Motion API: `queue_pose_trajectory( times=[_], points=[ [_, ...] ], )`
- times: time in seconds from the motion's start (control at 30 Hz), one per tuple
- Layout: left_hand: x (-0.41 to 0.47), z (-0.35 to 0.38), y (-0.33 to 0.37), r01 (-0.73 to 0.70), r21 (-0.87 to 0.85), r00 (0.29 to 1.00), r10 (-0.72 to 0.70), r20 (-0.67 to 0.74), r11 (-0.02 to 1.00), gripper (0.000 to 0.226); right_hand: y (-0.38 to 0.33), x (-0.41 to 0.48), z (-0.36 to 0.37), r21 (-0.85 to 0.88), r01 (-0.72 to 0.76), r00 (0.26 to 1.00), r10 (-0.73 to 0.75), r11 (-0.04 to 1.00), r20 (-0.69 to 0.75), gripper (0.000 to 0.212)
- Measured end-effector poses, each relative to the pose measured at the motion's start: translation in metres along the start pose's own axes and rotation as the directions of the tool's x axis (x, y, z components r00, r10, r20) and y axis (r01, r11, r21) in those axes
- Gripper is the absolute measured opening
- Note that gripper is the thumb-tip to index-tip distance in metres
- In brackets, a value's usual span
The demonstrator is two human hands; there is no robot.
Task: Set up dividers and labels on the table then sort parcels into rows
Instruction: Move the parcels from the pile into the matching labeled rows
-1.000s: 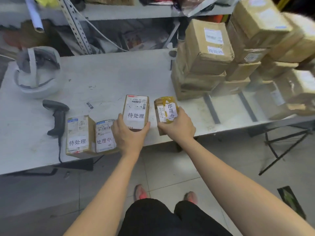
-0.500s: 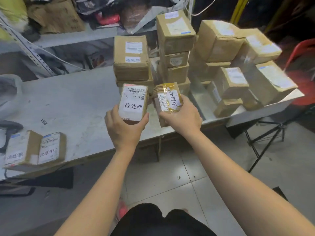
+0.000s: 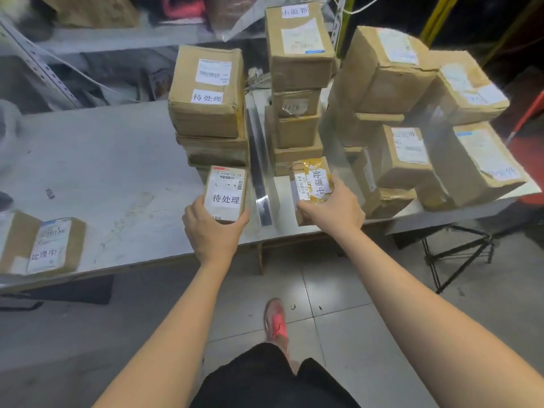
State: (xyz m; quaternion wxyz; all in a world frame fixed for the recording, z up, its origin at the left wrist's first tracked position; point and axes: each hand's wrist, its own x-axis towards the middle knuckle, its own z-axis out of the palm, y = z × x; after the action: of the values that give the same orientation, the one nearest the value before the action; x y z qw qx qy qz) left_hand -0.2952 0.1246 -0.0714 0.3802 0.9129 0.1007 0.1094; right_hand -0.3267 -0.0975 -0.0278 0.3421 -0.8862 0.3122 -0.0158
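Observation:
My left hand (image 3: 212, 231) grips a small brown parcel (image 3: 226, 192) with a white label, held at the table's front edge before a stack of boxes (image 3: 207, 92). My right hand (image 3: 335, 207) grips a yellow-taped parcel (image 3: 312, 181) with a white label, just right of a shiny strip divider (image 3: 260, 172) lying on the grey table (image 3: 103, 172). A second stack of boxes (image 3: 297, 83) rises behind the yellow parcel. Beyond a clear upright divider (image 3: 335, 148) sits a heap of larger cartons (image 3: 418, 113).
Two labelled parcels (image 3: 41, 245) lie at the table's front left edge. Metal shelving (image 3: 117, 39) with clutter runs behind the table. A black folding stand (image 3: 459, 254) is on the tiled floor at right. My red shoe (image 3: 275, 319) is below.
I have stepped right along the table with both parcels. The two hands have spread apart, so the parcels now sit on either side of the strip divider.

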Motion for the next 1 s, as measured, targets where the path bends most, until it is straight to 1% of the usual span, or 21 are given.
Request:
queue_pose_trajectory(
  times=[0.17, 0.33, 0.4, 0.57, 0.63, 0.73, 0.77, 0.83, 0.9, 0.97, 1.0],
  points=[
    [0.015, 0.033, -0.027, 0.136, -0.007, 0.99, -0.136, 0.038, 0.991, 0.093, 0.009, 0.033, 0.034, -0.095, -0.052, 0.995, 0.06, 0.994, 0.081, 0.066],
    [0.025, 0.053, -0.032, 0.214, -0.012, 0.975, -0.213, 0.058, 0.977, 0.093, 0.015, 0.053, 0.061, -0.147, -0.109, 0.985, 0.127, 0.983, 0.115, 0.06],
    [0.029, 0.058, -0.032, 0.23, -0.005, 0.971, -0.229, 0.068, 0.973, 0.095, 0.015, 0.059, 0.067, -0.153, -0.116, 0.983, 0.136, 0.981, 0.125, 0.059],
    [0.033, 0.061, -0.028, 0.251, 0.05, 0.963, -0.255, 0.084, 0.967, 0.098, 0.013, 0.067, 0.073, -0.162, -0.143, 0.979, 0.163, 0.976, 0.121, 0.065],
    [0.034, 0.059, -0.025, 0.246, 0.1, 0.961, -0.256, 0.106, 0.964, 0.101, 0.013, 0.069, 0.073, -0.157, -0.152, 0.975, 0.174, 0.976, 0.138, 0.071],
    [0.035, 0.053, -0.021, 0.242, 0.161, 0.954, -0.265, 0.141, 0.957, 0.101, 0.015, 0.071, 0.068, -0.127, -0.126, 0.972, 0.149, 0.984, 0.184, 0.09],
    [0.035, 0.05, -0.02, 0.231, 0.171, 0.954, -0.257, 0.151, 0.958, 0.099, 0.014, 0.07, 0.064, -0.098, -0.118, 0.973, 0.134, 0.988, 0.188, 0.089],
    [0.037, 0.043, -0.019, 0.179, 0.198, 0.96, -0.215, 0.18, 0.964, 0.095, 0.012, 0.069, 0.056, -0.035, -0.095, 0.982, 0.099, 0.995, 0.164, 0.075],
    [0.038, 0.034, -0.017, 0.122, 0.225, 0.963, -0.17, 0.207, 0.967, 0.094, 0.007, 0.066, 0.044, 0.023, -0.041, 0.99, 0.037, 0.999, 0.136, 0.063],
    [0.038, 0.021, -0.015, 0.058, 0.245, 0.97, -0.113, 0.217, 0.968, 0.093, -0.001, 0.06, 0.034, 0.055, 0.035, 0.991, -0.042, 0.998, 0.126, 0.059],
    [0.038, 0.012, -0.012, 0.03, 0.261, 0.972, -0.089, 0.219, 0.965, 0.092, -0.006, 0.056, 0.03, 0.055, 0.081, 0.988, -0.087, 0.995, 0.129, 0.06]
  ],
)
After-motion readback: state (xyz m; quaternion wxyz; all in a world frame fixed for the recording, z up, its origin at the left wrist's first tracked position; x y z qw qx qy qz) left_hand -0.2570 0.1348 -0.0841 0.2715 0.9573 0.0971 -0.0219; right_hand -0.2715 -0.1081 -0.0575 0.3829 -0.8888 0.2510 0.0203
